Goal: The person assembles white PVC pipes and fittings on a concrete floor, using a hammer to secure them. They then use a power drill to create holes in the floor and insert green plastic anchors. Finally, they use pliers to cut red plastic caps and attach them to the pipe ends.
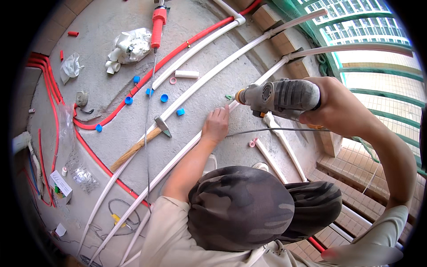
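Note:
My right hand (pixel 330 103) is wrapped round the rear of a grey power drill (pixel 278 99), held low over the floor with its orange-ringed front end pointing left. Beneath that end runs a long white pipe (pixel 187 146). My left hand (pixel 216 123) is down on this pipe just left of the drill, fingers bent and close together; the thumb is hidden. A small green piece (pixel 229 96) lies by my fingertips. To the left, a hammer (pixel 163 126) with a wooden handle lies across another white pipe (pixel 213 75). My camouflage-covered knees (pixel 242 207) fill the lower middle.
Red pipes (pixel 178 52) curve over the concrete floor. Several blue caps (pixel 164 98), a cut white pipe piece (pixel 187 74) and a bag of white fittings (pixel 131 46) lie about. A cord trails from a red-handled tool (pixel 158 29). Green bars (pixel 378 91) stand at right.

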The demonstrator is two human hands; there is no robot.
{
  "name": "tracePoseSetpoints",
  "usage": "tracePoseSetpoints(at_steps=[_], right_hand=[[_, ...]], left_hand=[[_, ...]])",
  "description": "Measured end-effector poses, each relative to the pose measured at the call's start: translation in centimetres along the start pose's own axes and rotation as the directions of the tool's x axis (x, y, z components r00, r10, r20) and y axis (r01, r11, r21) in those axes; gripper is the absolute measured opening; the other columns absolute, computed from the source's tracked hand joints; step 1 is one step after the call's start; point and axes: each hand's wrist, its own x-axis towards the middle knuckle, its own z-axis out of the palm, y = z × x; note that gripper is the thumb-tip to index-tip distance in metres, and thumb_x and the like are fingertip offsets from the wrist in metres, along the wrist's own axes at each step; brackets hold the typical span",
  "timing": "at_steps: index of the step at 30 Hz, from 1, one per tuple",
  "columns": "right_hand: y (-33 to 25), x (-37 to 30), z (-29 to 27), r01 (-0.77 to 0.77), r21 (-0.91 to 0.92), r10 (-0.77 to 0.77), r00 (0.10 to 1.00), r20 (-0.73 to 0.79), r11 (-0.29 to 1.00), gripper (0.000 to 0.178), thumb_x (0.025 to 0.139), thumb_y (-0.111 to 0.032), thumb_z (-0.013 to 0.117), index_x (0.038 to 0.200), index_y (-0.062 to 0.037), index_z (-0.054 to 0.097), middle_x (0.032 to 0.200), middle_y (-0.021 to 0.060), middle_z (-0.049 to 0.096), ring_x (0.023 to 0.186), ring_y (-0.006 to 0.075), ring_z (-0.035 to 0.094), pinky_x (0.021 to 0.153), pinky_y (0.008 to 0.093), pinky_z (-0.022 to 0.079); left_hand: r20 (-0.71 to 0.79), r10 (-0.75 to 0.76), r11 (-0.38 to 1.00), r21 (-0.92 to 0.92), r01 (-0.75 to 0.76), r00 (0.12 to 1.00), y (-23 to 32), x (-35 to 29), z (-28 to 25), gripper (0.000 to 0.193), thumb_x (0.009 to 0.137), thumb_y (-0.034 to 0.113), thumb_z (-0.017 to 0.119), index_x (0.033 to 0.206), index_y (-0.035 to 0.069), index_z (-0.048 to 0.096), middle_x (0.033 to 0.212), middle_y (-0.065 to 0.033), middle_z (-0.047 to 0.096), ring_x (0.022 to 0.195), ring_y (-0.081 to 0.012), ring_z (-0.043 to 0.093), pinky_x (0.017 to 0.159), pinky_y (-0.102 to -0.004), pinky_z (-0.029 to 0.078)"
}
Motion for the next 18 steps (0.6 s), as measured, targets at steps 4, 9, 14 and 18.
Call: tracePoseSetpoints(at_steps=[4, 9, 14, 18], right_hand=[[-0.6, 0.5, -1.7, -0.019, -0.081, 0.02, 1.0, 0.015, 0.997, 0.041, 0.076, 0.0, 0.083, 0.116, 0.0012, 0.071, 0.106, 0.0163, 0.077, 0.09, 0.0271, 0.075, 0.093, 0.0428, 0.061], [-2.0, -0.6, -2.6, -0.042, 0.105, 0.046, 0.998, -0.037, 0.994, 0.036, 0.077, -0.001, 0.075, 0.111, 0.0035, 0.069, 0.085, 0.0121, 0.073, 0.069, 0.0173, 0.071, 0.064, 0.0287, 0.06], [-0.6, -6.0, -6.0, -0.228, 0.264, 0.261, 0.96, -0.097, 0.937, 0.032, 0.076, 0.002, 0.075, 0.108, 0.0027, 0.07, 0.081, 0.009, 0.073, 0.064, 0.0144, 0.068, 0.057, 0.0276, 0.054], [2.2, -12.6, -4.4, -0.177, 0.369, 0.305, 0.896, -0.324, 0.912, 0.037, 0.071, 0.005, 0.073, 0.108, 0.0033, 0.069, 0.084, 0.0105, 0.073, 0.063, 0.0141, 0.066, 0.057, 0.0273, 0.054]], left_hand=[[0.034, 0.003, 1.0, 0.005, -0.003, 0.999, -0.1, -0.6, 1.0, 0.062, 0.078, 0.01, 0.067, 0.137, -0.009, 0.058, 0.103, -0.0115, 0.063, 0.1, -0.0273, 0.061, 0.085, -0.0391, 0.05], [0.047, -0.016, 0.998, 0.063, 0.013, 0.999, -0.5, -1.0, 0.3, 0.058, 0.083, 0.014, 0.065, 0.137, -0.007, 0.061, 0.103, -0.0071, 0.064, 0.1, -0.0226, 0.061, 0.082, -0.0355, 0.049], [0.12, 0.008, 0.999, 0.053, -0.014, 0.993, 0.1, -0.9, -1.2, 0.059, 0.081, 0.012, 0.067, 0.136, -0.008, 0.061, 0.104, -0.0079, 0.064, 0.098, -0.023, 0.061, 0.081, -0.036, 0.049], [0.029, 0.02, 0.998, 0.065, -0.022, 0.999, -0.5, -1.1, 0.3, 0.058, 0.079, 0.009, 0.066, 0.135, -0.009, 0.062, 0.103, -0.0099, 0.065, 0.096, -0.024, 0.061, 0.081, -0.0359, 0.05]])
